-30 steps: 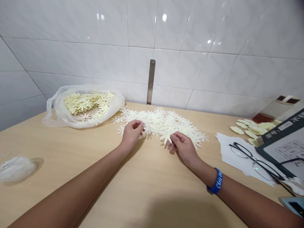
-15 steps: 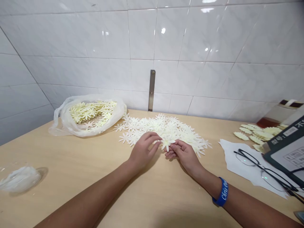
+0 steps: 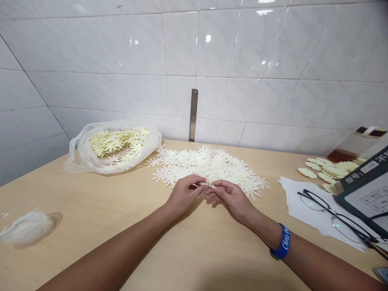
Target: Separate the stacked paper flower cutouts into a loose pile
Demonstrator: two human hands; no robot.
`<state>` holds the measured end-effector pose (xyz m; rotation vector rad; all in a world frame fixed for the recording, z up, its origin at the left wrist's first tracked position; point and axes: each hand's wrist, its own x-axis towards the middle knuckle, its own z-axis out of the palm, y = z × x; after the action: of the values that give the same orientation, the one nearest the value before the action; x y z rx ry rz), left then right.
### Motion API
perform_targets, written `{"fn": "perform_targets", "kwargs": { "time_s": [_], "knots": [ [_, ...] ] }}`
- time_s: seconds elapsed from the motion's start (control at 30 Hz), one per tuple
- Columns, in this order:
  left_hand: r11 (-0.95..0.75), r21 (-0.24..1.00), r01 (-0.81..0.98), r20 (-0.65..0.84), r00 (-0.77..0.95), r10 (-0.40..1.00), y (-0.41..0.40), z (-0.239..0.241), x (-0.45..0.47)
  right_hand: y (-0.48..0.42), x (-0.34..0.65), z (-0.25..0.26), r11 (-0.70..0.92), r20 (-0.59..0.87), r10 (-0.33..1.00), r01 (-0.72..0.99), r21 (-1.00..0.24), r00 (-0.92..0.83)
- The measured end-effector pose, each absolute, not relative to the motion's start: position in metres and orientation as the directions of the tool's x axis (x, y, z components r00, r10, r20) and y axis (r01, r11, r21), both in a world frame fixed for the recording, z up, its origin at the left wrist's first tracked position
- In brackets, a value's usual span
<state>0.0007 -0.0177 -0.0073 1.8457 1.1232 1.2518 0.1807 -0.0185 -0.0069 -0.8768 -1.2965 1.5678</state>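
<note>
Between the fingertips of both hands is a small white flower cutout [image 3: 209,183], its petals now drawn up and partly covered by fingers. My left hand [image 3: 186,193] pinches it from the left with thumb and forefinger. From the right, my right hand [image 3: 232,198] is closed on the same flower, fingers curled beneath; a blue wristband [image 3: 282,241] is on that wrist. Just beyond both hands spreads a heap of white flower cutouts [image 3: 203,161] with thin petals, lying loose on the wooden table [image 3: 194,258].
Yellowish flower cutouts fill a clear plastic bag [image 3: 151,151] at the back left. A transparent dish with white fibre [image 3: 28,227] stands at left. To the right are eyeglasses [image 3: 329,208] on white paper [image 3: 292,200], a dark box [image 3: 368,182], pale scalloped pieces [image 3: 333,171] and a jar [image 3: 353,145].
The flower was spread flat with its petals showing; now it looks folded or gathered. My left hand has come in a little to grip it, and my right hand has shifted slightly left.
</note>
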Motion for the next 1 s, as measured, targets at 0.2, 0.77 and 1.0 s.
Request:
{"fn": "perform_targets", "kwargs": {
  "time_s": [0.2, 0.77, 1.0],
  "knots": [
    [-0.423, 0.868, 0.258, 0.360, 0.258, 0.897, -0.024, -0.003, 0.006, -0.018, 0.181, -0.009, -0.051, -0.012, 0.943, -0.110, -0.993, -0.333],
    [-0.128, 0.989, 0.067, 0.128, 0.009, 0.992, -0.003, 0.000, -0.014, 0.006, 0.210, -0.004, 0.185, 0.238, 0.943, 0.228, -0.956, 0.232],
    [-0.093, 0.994, 0.059, 0.090, 0.055, 0.994, -0.008, 0.000, -0.006, -0.020, 0.195, 0.001, 0.390, 0.538, 0.833, 0.554, -0.736, 0.129]
  ]
}}
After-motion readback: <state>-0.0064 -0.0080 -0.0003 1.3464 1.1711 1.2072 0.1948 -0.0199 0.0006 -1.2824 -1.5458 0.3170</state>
